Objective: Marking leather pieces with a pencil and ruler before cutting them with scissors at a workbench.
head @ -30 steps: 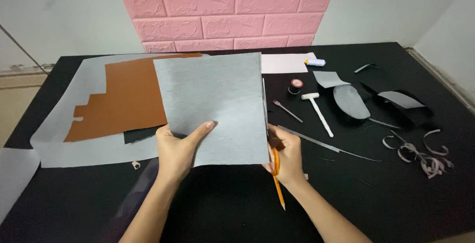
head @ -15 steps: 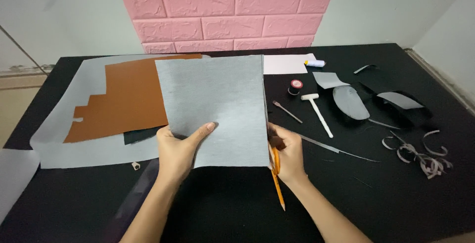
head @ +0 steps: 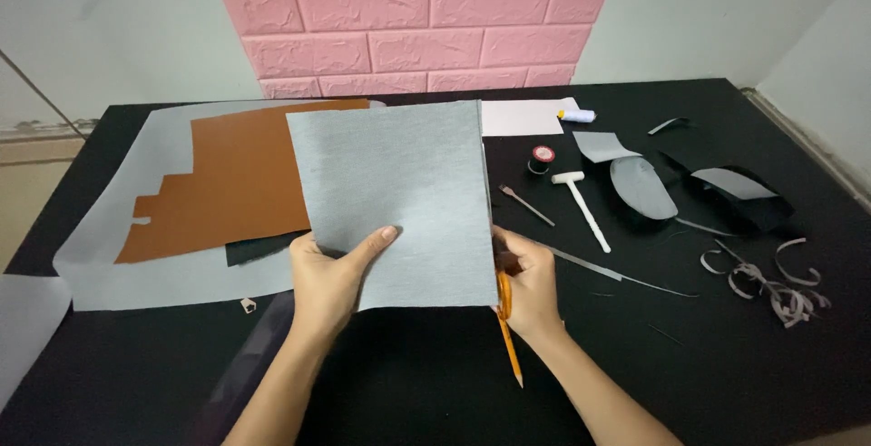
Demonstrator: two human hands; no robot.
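Grey felt sheet [head: 399, 192] slightly lower than before; orange-handled scissors [head: 505, 310] alongside

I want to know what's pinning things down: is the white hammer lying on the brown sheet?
No, the white hammer lies on the bare black table, right of the grey sheet, apart from the brown sheet.

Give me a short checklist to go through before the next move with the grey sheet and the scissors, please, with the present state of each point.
1. Left hand grips the grey sheet, thumb on its face: ok.
2. Right hand holds the orange-handled scissors at the sheet's right edge: ok.
3. Blades open or shut: cannot tell, hidden behind the sheet.
4. Cutting line marked on the sheet: cannot tell, none visible on this face.
5. Sheet held up, apart from the brown sheet: ok.
6. White hammer lies away from the hands: ok.
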